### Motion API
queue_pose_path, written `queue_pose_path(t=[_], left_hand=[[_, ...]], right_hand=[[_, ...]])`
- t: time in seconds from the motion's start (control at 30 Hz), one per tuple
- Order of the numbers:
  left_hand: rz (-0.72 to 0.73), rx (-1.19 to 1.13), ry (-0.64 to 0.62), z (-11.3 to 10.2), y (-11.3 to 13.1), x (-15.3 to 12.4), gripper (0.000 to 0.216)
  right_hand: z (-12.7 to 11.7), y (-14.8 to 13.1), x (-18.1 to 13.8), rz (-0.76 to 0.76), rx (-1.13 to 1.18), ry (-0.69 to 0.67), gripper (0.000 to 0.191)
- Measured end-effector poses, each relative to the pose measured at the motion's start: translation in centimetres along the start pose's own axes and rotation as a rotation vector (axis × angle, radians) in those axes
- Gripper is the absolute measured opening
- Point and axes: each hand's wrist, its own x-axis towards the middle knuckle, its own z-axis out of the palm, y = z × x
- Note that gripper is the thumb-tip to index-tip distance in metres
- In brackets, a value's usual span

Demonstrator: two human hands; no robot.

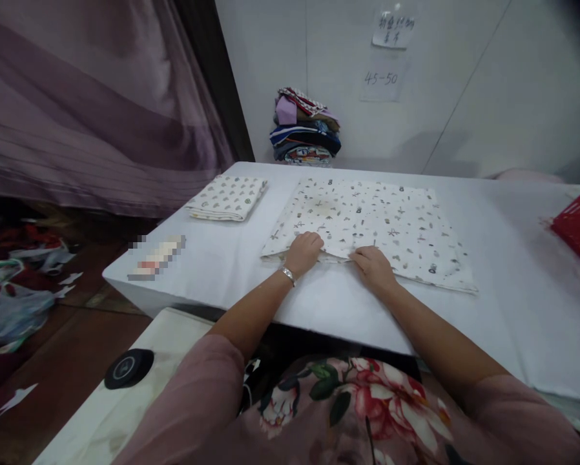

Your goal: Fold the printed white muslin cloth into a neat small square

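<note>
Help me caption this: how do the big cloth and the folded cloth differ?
The big cloth covers more of the table than the folded cloth. The big cloth has scattered, mixed motifs; the folded cloth shows motifs in rows. The left hand and right hand hold the big cloth; the folded cloth lies untouched. Both have a whitish ground.

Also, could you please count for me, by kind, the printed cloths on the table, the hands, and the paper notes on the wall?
Printed cloths: 2, smaller cloth and larger cloth
Hands: 2, left hand and right hand
Paper notes: 2, upper note and lower note
Total: 6
</note>
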Motion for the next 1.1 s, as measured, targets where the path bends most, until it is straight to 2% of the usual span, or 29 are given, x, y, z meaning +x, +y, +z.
queue_pose_path(t=[0.13, 0.2, 0.57, 0.93, 1.1], left_hand=[[0.063, -0.012, -0.122, 0.4, -0.4, -0.4, 0.022], [0.062, -0.042, -0.143, 0.4, -0.5, -0.8, 0.021], [0.028, -0.176, -0.073, -0.1, -0.2, -2.8, 0.018], [-0.02, -0.144, -0.075, -0.3, 0.8, -1.9, 0.018], [-0.044, -0.103, -0.099, -0.4, 0.8, -1.7, 0.016]], right_hand=[[0.5, 0.2, -0.1, -0.018, -0.032, -0.061, 0.026], [0.6, 0.3, -0.2, -0.022, -0.03, -0.071, 0.026], [0.3, 0.2, -0.2, 0.01, 0.028, -0.061, 0.027], [0.5, 0.4, -0.4, 0.046, 0.063, -0.019, 0.026], [0.8, 0.4, -0.4, 0.046, 0.073, -0.062, 0.026]])
